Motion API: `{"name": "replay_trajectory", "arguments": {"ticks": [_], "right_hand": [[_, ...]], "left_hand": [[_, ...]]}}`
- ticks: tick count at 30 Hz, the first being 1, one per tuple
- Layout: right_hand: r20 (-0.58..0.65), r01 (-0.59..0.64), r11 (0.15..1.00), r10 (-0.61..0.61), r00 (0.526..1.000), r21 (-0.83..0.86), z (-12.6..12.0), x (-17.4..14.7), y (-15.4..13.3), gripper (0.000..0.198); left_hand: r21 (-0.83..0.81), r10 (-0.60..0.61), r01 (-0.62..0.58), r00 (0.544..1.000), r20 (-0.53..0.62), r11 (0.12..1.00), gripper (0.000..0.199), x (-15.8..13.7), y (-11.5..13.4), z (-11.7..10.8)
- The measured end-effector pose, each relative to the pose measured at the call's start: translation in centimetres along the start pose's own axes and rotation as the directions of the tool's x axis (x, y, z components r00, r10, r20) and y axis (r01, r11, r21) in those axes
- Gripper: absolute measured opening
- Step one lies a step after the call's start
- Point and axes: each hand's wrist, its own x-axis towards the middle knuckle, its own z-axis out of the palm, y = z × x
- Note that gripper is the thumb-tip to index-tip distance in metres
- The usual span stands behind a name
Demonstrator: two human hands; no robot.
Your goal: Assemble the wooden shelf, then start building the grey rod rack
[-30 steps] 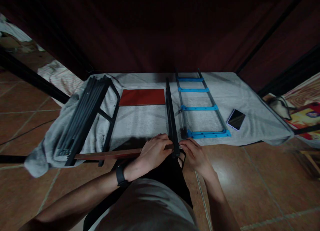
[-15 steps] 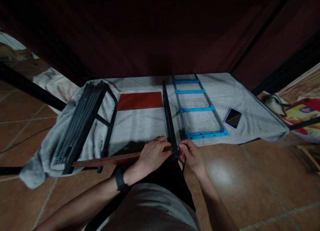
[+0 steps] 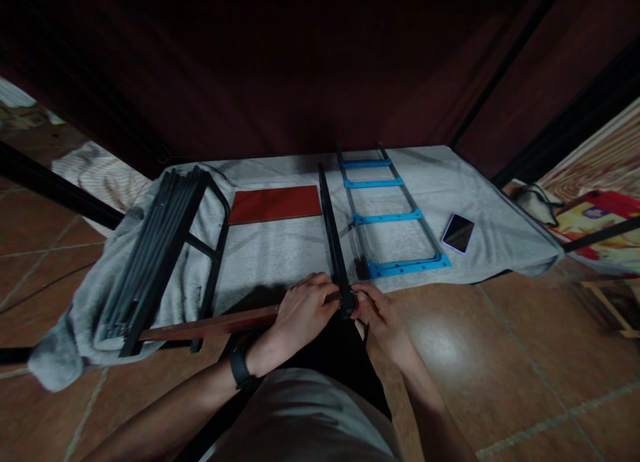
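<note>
My left hand (image 3: 307, 309) is wrapped over the right end of a narrow reddish-brown board (image 3: 210, 326), where it meets the near end of a black metal bar (image 3: 332, 229). On the bar's other side, the fingers of my right hand (image 3: 385, 319) are pinched together against that same end. Whatever small piece they hold is hidden by the fingers. The board's left end touches a black metal frame (image 3: 213, 275) lying on a grey cloth (image 3: 270, 249). Farther back, a flat orange-red panel (image 3: 275, 204) lies between the frame and the bar.
A bundle of grey tubes (image 3: 150, 255) rests on the cloth at left. Right of the bar lies a ladder-like rack with blue crosspieces (image 3: 387, 217), then a phone (image 3: 458, 233). A dark red panel (image 3: 300, 69) rises behind. Tiled floor (image 3: 500, 355) shows in front.
The whole view has shifted slightly, so things appear a little farther left. My right fingers have closed in tighter against the bar's end. My left hand keeps its hold on the board.
</note>
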Motion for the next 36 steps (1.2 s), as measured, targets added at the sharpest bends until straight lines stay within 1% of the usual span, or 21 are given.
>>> {"name": "replay_trajectory", "arguments": {"ticks": [3, 7, 9, 11, 13, 15, 18, 20, 21, 23, 26, 28, 30, 32, 34, 36], "right_hand": [[0.042, 0.041, 0.996, -0.037, 0.998, -0.083, -0.4, 0.1, 0.4, 0.036], [0.078, -0.001, 0.987, 0.013, 0.997, -0.160, -0.3, 1.2, 0.8, 0.043], [0.049, 0.015, 0.965, -0.003, 0.999, -0.261, -0.1, 1.5, 0.8, 0.048], [0.000, 0.040, 0.916, -0.044, 0.999, -0.400, 0.1, 1.5, 0.7, 0.051], [-0.034, 0.024, 0.881, -0.045, 0.998, -0.472, 0.2, 1.3, 0.7, 0.052], [-0.049, 0.008, 0.904, -0.033, 0.998, -0.428, 0.2, 1.0, 0.6, 0.050], [-0.078, 0.040, 0.979, -0.056, 0.995, -0.199, 0.1, 0.6, 0.6, 0.039], [-0.074, 0.085, 0.992, -0.092, 0.993, -0.092, 0.0, 0.4, 0.6, 0.034], [-0.064, 0.107, 0.990, -0.113, 0.992, -0.090, 0.0, 0.4, 0.6, 0.031], [-0.034, 0.134, 0.974, -0.143, 0.989, -0.185, 0.1, 0.5, 0.6, 0.029], [-0.020, 0.122, 0.916, -0.140, 0.990, -0.382, 0.2, 1.0, 0.6, 0.041], [-0.024, 0.090, 0.898, -0.111, 0.993, -0.430, 0.4, 1.3, 0.6, 0.048], [-0.039, 0.051, 0.910, -0.074, 0.996, -0.411, 0.5, 1.2, 0.6, 0.052], [-0.055, 0.017, 0.937, -0.039, 0.998, -0.348, 0.5, 0.7, 0.6, 0.052], [-0.081, 0.000, 0.966, -0.022, 0.996, -0.258, 0.4, 0.0, 0.6, 0.044], [-0.088, 0.020, 0.984, -0.036, 0.995, -0.177, 0.1, -0.4, 0.5, 0.035]], "left_hand": [[-0.021, -0.012, 0.012, 1.000, 0.001, 1.000, 0.019, 0.0, 0.0, -0.2], [-0.054, -0.015, 0.015, 1.000, 0.002, 0.998, 0.019, 0.1, 0.0, -0.3], [-0.069, -0.017, 0.016, 1.000, -0.005, 0.998, 0.018, 0.1, -0.1, -0.3], [-0.069, -0.025, 0.024, 1.000, -0.009, 0.997, 0.017, 0.1, -0.1, -0.2], [-0.061, -0.029, 0.029, 1.000, -0.003, 0.998, 0.018, 0.1, -0.2, -0.2], [-0.060, -0.027, 0.027, 1.000, 0.006, 0.998, 0.019, 0.1, -0.2, -0.3], [-0.056, -0.018, 0.019, 1.000, 0.013, 0.998, 0.019, 0.1, -0.3, -0.2], [-0.051, -0.020, 0.021, 1.000, 0.010, 0.998, 0.019, 0.1, -0.3, -0.2], [-0.051, -0.023, 0.023, 1.000, 0.008, 0.998, 0.020, 0.1, -0.3, -0.1], [-0.052, -0.026, 0.027, 1.000, 0.004, 0.998, 0.020, 0.1, -0.2, -0.2], [-0.057, -0.036, 0.036, 0.999, 0.002, 0.998, 0.019, 0.2, 0.0, -0.4], [-0.062, -0.043, 0.043, 0.999, 0.001, 0.997, 0.018, 0.2, 0.0, -0.6], [-0.067, -0.045, 0.045, 0.999, 0.004, 0.997, 0.017, 0.2, 0.0, -0.6], [-0.072, -0.040, 0.040, 0.999, 0.007, 0.997, 0.018, 0.1, -0.1, -0.6], [-0.074, -0.033, 0.033, 0.999, 0.006, 0.997, 0.019, 0.1, -0.1, -0.4], [-0.073, -0.024, 0.024, 1.000, 0.006, 0.997, 0.019, 0.1, -0.2, -0.3]]}}
